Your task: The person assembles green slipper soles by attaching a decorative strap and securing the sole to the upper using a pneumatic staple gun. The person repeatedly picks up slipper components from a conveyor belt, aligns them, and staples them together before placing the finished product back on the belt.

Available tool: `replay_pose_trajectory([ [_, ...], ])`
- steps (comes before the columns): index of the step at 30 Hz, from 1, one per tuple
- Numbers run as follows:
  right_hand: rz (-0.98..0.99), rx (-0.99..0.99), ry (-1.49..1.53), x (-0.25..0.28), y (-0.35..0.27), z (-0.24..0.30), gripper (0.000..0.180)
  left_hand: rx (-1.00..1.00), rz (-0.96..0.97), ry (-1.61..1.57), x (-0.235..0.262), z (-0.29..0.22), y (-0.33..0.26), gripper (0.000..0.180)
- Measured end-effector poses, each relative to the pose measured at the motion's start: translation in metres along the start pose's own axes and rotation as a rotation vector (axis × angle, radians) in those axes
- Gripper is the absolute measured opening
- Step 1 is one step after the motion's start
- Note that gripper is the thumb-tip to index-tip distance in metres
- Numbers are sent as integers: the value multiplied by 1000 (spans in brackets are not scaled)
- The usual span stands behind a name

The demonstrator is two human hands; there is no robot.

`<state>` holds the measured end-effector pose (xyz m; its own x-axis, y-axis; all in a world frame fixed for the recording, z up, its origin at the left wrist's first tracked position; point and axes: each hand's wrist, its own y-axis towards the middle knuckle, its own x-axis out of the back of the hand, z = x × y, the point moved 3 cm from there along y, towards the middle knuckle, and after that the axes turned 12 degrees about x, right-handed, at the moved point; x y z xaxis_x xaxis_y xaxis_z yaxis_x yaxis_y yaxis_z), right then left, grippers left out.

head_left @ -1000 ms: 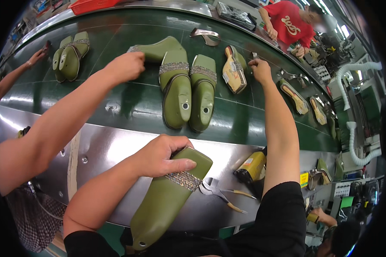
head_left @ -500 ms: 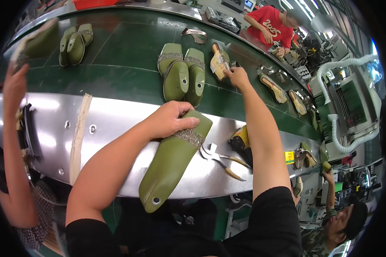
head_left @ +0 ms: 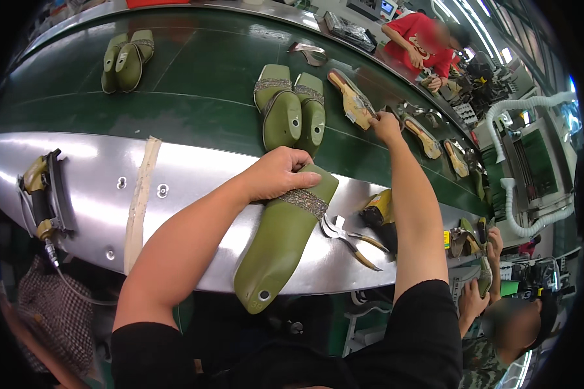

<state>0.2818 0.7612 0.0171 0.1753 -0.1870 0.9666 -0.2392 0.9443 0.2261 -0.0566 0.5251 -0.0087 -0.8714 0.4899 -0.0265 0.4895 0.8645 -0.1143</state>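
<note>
Head view: the left hand (head_left: 285,175) is closed over one end of a green shoe mould (head_left: 272,243) with a glittery strap, which slants across the near edge of the metal bench (head_left: 191,172) beside some pliers (head_left: 333,228). The right hand (head_left: 386,128), fingers drawn together, touches a tan-soled sandal (head_left: 352,102); whether it grips, I cannot tell

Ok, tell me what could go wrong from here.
The green last overhangs the near edge of the metal ledge, and only the left hand holds it; it could slip off if that grip loosens.
The pliers lie right by the glittery strap and might scratch it.
With the right hand out at the tan-soled shoe, that forearm might knock the pliers.
</note>
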Motion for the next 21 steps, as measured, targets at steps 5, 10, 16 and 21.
replay_pose_trajectory([
  [5, -253, 164, 38, 47, -49, 6, 28, -54, -44, 122, -17, -3, 7, 36],
  [10, -432, 357, 377, 117, -142, 104, 44, -15, -101, 11, -33, -18, -8, 35],
  [16, -277, 345, 632, 184, -299, 166, 36, -127, -365, 26, -62, -33, -46, 26],
  [21, -479, 754, 140, 220, -392, 222, 35, -256, -568, -134, -101, -74, -138, 34],
])
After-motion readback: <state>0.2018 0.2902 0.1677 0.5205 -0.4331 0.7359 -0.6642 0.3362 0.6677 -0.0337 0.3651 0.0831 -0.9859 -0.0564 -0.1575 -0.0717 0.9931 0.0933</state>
